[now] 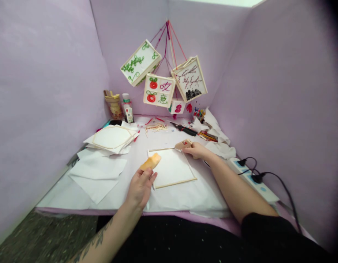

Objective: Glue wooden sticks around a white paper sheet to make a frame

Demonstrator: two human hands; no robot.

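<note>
My left hand (141, 184) grips a yellow-orange, irregular soft-looking piece (151, 161) between thumb and fingers; whether it is sponge or bread I cannot tell. It is held over the left side of a square white sheet (173, 166) edged with thin wooden sticks. My right hand (195, 150) is closed around a beige glue gun (183, 144), its nose pointing left at the sheet's far edge. Whether the nozzle touches the far stick (161, 149) I cannot make out. Another wooden stick (176, 183) runs along the near edge.
White sheets (99, 170) and a hexagonal stick frame (113, 137) lie left. Behind are loose sticks (157, 127), black-handled pliers (185, 129), a bottle (127, 109) and a cup of tools (114, 104). Decorated boxes (159, 90) hang above. A power strip (255, 180) with cords is right.
</note>
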